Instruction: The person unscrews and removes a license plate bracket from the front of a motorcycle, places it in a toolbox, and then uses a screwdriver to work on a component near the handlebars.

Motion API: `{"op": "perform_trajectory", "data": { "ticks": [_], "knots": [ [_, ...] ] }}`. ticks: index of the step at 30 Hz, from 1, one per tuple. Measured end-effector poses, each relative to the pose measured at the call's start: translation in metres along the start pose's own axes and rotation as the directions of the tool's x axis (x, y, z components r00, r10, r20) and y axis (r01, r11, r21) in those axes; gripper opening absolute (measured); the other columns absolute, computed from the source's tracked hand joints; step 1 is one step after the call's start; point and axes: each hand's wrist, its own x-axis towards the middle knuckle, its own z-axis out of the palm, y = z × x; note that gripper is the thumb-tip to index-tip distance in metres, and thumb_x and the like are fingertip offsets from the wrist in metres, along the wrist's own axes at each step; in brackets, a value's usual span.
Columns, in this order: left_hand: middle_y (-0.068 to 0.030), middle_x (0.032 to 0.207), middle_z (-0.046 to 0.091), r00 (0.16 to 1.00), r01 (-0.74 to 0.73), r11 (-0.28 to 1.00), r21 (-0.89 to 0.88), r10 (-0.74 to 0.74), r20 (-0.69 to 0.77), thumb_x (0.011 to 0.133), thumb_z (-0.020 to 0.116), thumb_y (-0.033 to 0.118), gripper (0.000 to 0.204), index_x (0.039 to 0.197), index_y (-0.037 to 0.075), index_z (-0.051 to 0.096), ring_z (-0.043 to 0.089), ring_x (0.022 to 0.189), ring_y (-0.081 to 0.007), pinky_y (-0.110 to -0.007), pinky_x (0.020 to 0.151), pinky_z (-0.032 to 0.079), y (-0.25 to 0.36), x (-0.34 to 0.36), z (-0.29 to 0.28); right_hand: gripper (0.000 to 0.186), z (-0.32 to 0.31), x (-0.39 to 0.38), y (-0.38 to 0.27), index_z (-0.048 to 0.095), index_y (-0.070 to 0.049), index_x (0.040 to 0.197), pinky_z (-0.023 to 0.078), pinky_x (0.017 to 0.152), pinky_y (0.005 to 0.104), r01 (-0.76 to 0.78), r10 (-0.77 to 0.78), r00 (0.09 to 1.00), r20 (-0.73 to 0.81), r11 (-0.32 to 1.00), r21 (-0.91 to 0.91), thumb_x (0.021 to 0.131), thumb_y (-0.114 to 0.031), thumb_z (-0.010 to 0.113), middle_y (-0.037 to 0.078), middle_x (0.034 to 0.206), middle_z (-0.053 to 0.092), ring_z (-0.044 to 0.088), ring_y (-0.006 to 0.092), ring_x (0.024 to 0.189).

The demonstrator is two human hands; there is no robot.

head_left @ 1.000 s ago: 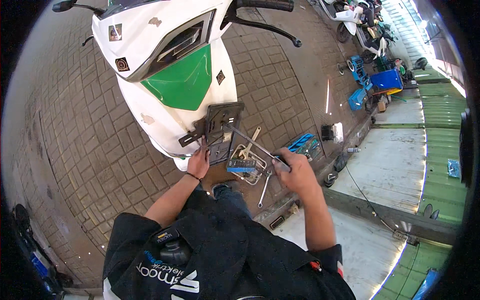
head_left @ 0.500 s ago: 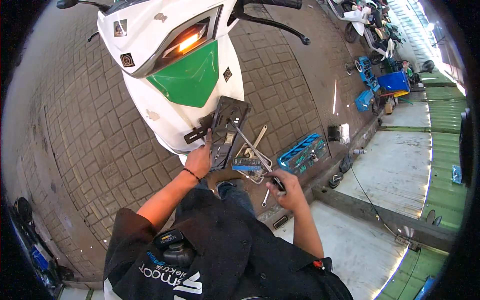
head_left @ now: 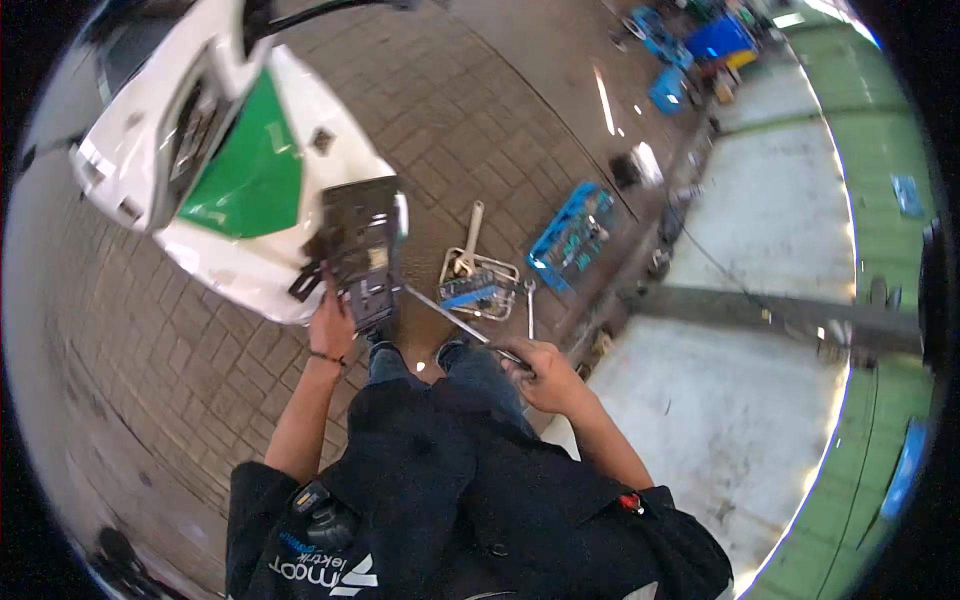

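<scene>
At the nose of a white and green scooter [head_left: 230, 190] is a black plate with slots and a bracket [head_left: 360, 235]. My left hand [head_left: 331, 328] is at its lower left edge, index finger laid along its face; the other fingers look curled round the edge, though blur softens them. My right hand [head_left: 545, 377] is closed round the dark handle of a long screwdriver [head_left: 450, 315]. The screwdriver's shaft slants up and left, its tip by the plate's right edge; I cannot tell whether they touch.
On the paving to the right lie an adjustable wrench [head_left: 474, 228], a metal-framed tray [head_left: 505, 270] with a blue-edged box [head_left: 470, 295], and a spanner [head_left: 531, 310]. Beyond stands a blue tool basket [head_left: 545, 250]. A raised beam [head_left: 770, 315] runs along the right side.
The view has swung right, so the scooter and tools sit further left. The screwdriver's tip has come away from the plate's face to its right edge. My left hand stays at the plate.
</scene>
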Motion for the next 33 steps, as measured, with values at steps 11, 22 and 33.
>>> {"op": "perform_trajectory", "data": {
  "ticks": [11,22,33],
  "knots": [
    [-0.0320,0.143,0.031,0.997,-0.022,0.988,0.155,0.033,-0.069,0.092,0.053,0.020,0.074,0.146,-0.005,0.009,0.036,0.131,-0.0412,-0.040,0.109,0.031,-0.002,-0.003,0.055,0.038,0.044,-0.099,0.321,0.063,0.004,0.101,0.047,0.072,0.0385,-0.563,0.748,0.635,-0.194,0.620,0.547,0.087,-0.032,0.062,0.015,0.085,0.064,0.059,0.0224,0.079],
    [-0.0240,0.129,0.049,0.805,-0.050,0.675,0.736,-0.409,0.429,0.090,0.056,0.027,0.054,0.136,0.002,0.041,0.048,0.118,-0.0386,-0.042,0.102,0.037,0.069,0.000,0.079,0.062,0.000,-0.046,0.525,0.059,0.001,0.114,0.046,0.065,0.0434,-0.407,0.718,0.665,0.206,0.117,0.906,0.090,-0.055,0.046,0.019,0.098,0.062,0.059,0.0269,0.080],
    [-0.0196,0.107,0.064,0.702,-0.309,0.881,0.359,-0.044,0.711,0.087,0.062,0.016,0.040,0.119,-0.006,0.053,0.061,0.100,-0.0272,-0.036,0.090,0.047,0.350,0.146,0.363,0.017,0.141,0.117,0.702,0.068,-0.001,0.088,0.049,0.073,0.0470,-0.422,0.933,0.352,-0.076,0.230,0.877,0.079,-0.014,0.062,0.022,0.082,0.063,0.061,0.0406,0.082]
  ]
}}
